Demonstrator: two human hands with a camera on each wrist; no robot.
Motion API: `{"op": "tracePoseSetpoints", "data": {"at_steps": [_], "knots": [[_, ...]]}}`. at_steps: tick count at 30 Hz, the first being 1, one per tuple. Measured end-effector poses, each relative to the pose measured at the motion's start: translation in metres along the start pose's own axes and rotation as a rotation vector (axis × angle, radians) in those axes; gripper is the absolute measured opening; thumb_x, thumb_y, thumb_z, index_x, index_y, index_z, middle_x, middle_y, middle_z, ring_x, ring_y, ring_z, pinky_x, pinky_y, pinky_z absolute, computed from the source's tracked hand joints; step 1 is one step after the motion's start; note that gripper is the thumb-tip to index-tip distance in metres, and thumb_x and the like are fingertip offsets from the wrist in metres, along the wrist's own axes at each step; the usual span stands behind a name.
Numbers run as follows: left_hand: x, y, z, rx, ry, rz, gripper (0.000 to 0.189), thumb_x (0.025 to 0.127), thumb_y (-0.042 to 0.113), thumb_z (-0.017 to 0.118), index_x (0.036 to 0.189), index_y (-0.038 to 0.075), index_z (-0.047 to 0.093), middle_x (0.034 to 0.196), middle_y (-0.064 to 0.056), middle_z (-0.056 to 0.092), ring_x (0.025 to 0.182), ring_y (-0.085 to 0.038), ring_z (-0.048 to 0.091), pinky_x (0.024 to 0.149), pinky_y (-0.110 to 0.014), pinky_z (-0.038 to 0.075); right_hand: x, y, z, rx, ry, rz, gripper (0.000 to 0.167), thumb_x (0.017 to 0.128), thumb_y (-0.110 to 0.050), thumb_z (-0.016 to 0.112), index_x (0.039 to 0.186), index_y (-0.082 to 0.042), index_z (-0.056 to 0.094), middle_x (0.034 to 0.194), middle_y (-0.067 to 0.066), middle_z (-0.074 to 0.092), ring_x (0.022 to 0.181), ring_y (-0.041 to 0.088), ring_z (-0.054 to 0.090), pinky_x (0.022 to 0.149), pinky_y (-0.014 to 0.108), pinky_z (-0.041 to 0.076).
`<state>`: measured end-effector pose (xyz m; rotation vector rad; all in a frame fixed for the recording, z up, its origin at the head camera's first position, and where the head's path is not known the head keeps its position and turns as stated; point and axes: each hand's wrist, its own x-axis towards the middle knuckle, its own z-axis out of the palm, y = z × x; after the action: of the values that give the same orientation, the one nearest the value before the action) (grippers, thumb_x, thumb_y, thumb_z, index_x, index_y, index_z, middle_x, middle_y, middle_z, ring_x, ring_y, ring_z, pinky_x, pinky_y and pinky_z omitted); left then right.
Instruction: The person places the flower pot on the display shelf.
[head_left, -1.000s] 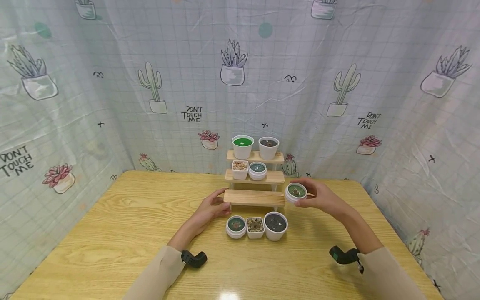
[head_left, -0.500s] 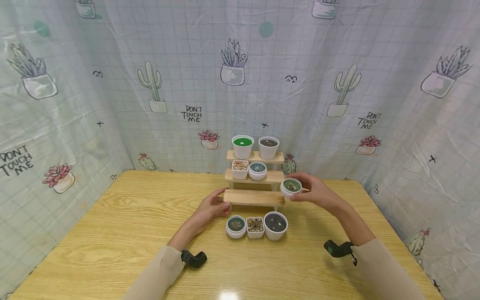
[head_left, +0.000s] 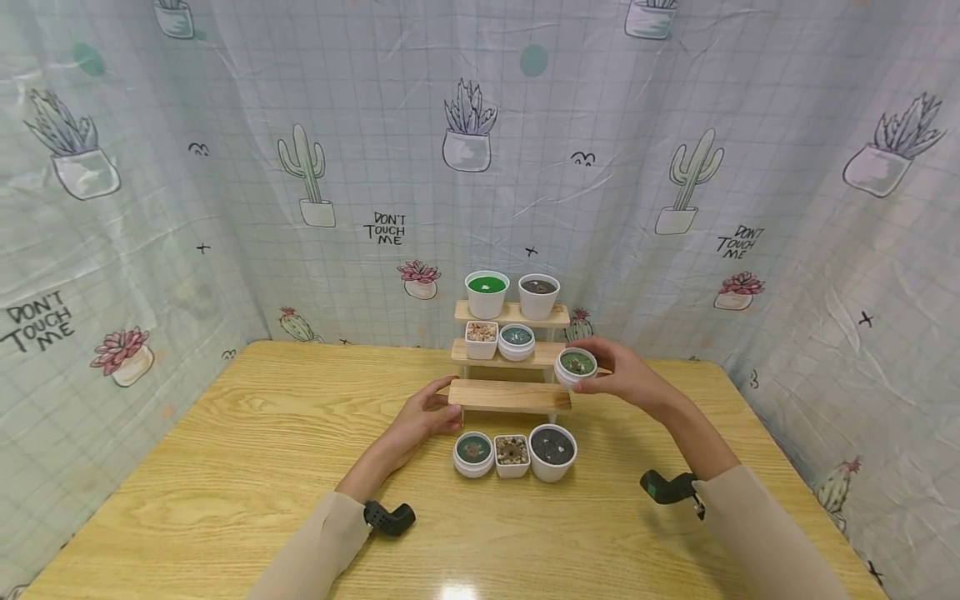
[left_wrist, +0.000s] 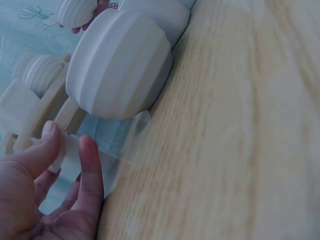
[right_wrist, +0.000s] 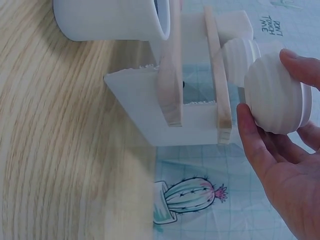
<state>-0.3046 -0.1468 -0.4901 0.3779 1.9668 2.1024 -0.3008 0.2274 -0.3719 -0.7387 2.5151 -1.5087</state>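
White ribbed pot (head_left: 575, 365) in the right hand (head_left: 628, 380), between thumb and fingers.

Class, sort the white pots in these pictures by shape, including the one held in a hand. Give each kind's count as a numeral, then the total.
Ribbed round pots: 3, counting the one in the right hand
Smooth tapered round pots: 3
Square pots: 2
Total: 8

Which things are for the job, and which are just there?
Probably for the job:
right hand, holding a white pot
left hand, at the wooden stand
four pots on its upper steps
three pots in front

Just there:
table
plant-patterned curtain
black wrist cameras
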Motion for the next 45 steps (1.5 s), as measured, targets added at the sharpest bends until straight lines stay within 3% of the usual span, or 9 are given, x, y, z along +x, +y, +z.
{"op": "tracePoseSetpoints", "data": {"at_steps": [24, 33, 45], "knots": [[-0.001, 0.000, -0.001, 0.000, -0.007, 0.012, 0.072, 0.100, 0.010, 0.068, 0.162, 0.015, 0.031, 0.123, -0.015, 0.057, 0.099, -0.017, 0.069, 0.090, -0.029, 0.063, 0.016, -0.005, -0.001, -0.019, 0.019, -0.005, 0.063, 0.088, -0.011, 0.081, 0.144, -0.005, 0.054, 0.135, 0.021, 0.060, 0.119, 0.028, 0.059, 0.092, 0.024, 0.054], [-0.001, 0.000, 0.000, 0.002, -0.004, 0.011, 0.072, 0.100, 0.009, 0.067, 0.162, 0.015, 0.031, 0.125, -0.016, 0.057, 0.100, -0.017, 0.069, 0.091, -0.030, 0.063, 0.022, -0.003, -0.001, -0.029, 0.021, -0.008, 0.065, 0.089, -0.011, 0.080, 0.147, -0.002, 0.051, 0.141, 0.020, 0.057, 0.124, 0.028, 0.058, 0.093, 0.021, 0.052], [0.000, -0.001, 0.000, -0.004, 0.004, 0.009, 0.071, 0.101, 0.007, 0.066, 0.162, 0.014, 0.031, 0.126, -0.016, 0.056, 0.099, -0.017, 0.069, 0.091, -0.030, 0.063, 0.027, -0.005, 0.000, -0.001, 0.046, 0.004, 0.069, 0.088, -0.008, 0.079, 0.148, 0.002, 0.046, 0.140, 0.025, 0.055, 0.118, 0.027, 0.058, 0.090, 0.018, 0.052]]}}
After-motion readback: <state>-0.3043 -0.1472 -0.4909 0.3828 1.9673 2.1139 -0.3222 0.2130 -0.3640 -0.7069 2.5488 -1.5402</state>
